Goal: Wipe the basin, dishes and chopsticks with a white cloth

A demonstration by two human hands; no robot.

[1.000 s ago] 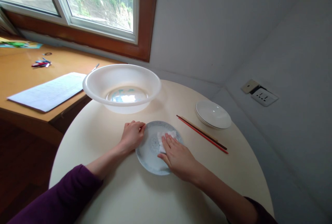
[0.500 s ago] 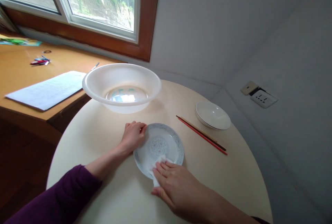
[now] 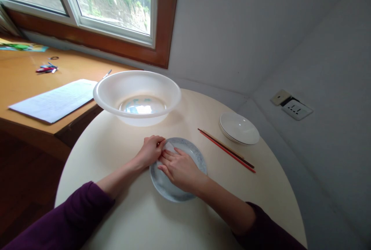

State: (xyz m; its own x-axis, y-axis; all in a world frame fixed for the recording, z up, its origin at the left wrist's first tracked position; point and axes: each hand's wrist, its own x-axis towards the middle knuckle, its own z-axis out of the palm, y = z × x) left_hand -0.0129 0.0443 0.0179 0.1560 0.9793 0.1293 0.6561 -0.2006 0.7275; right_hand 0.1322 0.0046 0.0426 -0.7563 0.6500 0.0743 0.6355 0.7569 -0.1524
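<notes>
A pale blue patterned plate (image 3: 197, 155) lies on the round cream table (image 3: 121, 153) in front of me. My left hand (image 3: 149, 151) is curled on the plate's left rim and holds it down. My right hand (image 3: 178, 169) lies on the plate's upper left part, fingers pressed on a white tissue (image 3: 169, 147) that peeks out by my fingertips, right next to my left hand.
A large white plastic basin (image 3: 137, 96) with a little water stands behind the plate. Red and brown chopsticks (image 3: 226, 149) lie to the right, beside a small white dish (image 3: 239, 128). A wooden desk (image 3: 26, 84) with a paper sheet (image 3: 55, 100) adjoins on the left.
My right hand has swept the tissue round the plate: from the right side, to the near rim, then up to the left side beside my left hand. My left hand stayed put.
</notes>
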